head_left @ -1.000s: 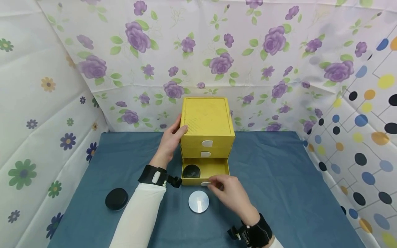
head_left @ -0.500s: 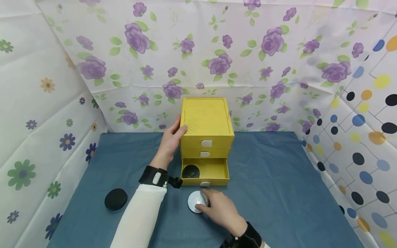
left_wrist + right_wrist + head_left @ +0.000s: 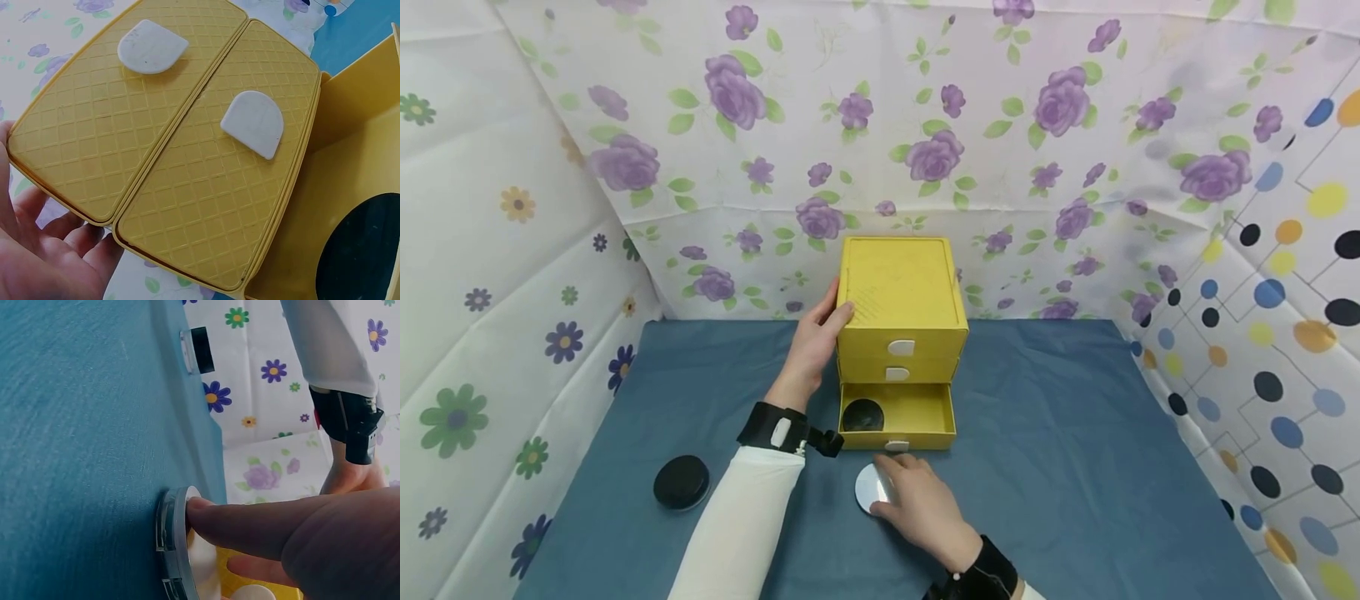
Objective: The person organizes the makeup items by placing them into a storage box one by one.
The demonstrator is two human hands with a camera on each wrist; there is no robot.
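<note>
A yellow drawer box stands at the back of the table, its bottom drawer pulled out. My left hand rests against the box's left side, thumb at the top edge. The left wrist view shows its fingers along that side. In front of the drawer lies a round compact case with a silvery lid. My right hand spans it, thumb at the near rim and fingers at the far rim. From the right wrist, the thumb touches the lid's edge above the case's clear base.
A round black disc lies in the left part of the drawer. A black-lidded round case sits on the blue cloth to the left. Patterned sheets hang behind and at both sides.
My right hand has left the drawer's front and come down onto the silvery compact case, then closed around its rim. My left hand has stayed on the drawer box.
</note>
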